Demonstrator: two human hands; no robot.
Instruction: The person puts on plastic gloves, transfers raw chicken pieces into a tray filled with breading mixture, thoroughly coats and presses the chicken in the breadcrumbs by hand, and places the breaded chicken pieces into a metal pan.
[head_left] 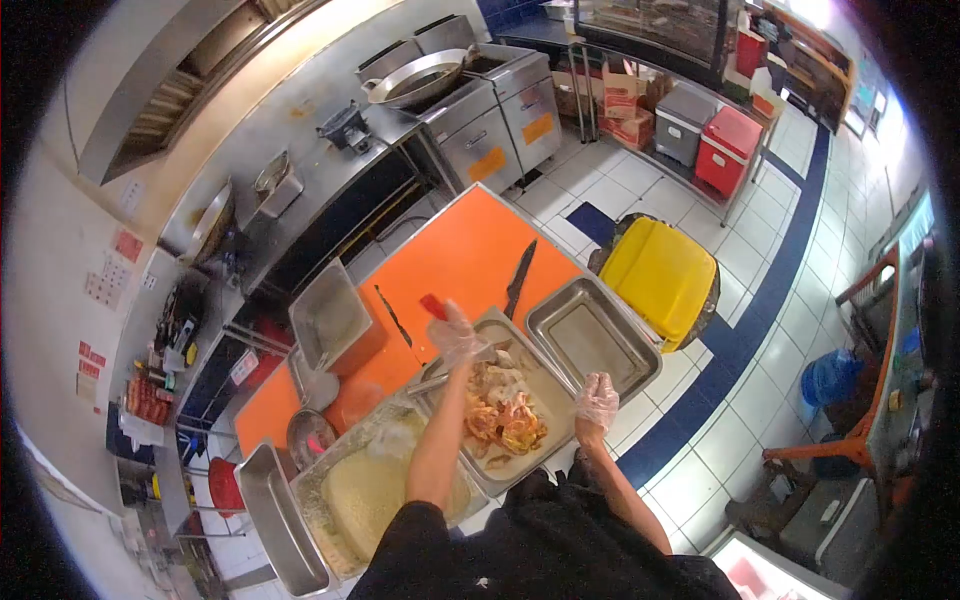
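Red handle in left hand, grip clamped round it, near meat pieces; right hand, grip unclear.

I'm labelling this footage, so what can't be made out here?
All in the head view:
What the red item is: partly covered by the left hand.
Whether the right hand pinches anything: too small.
What lies under the yellow lid: the lid hides it.
Wording on the wall papers: too small.

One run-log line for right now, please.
left hand: holding red-handled tool | right hand: near meat pan, grip unclear | dark knife: on orange worktop
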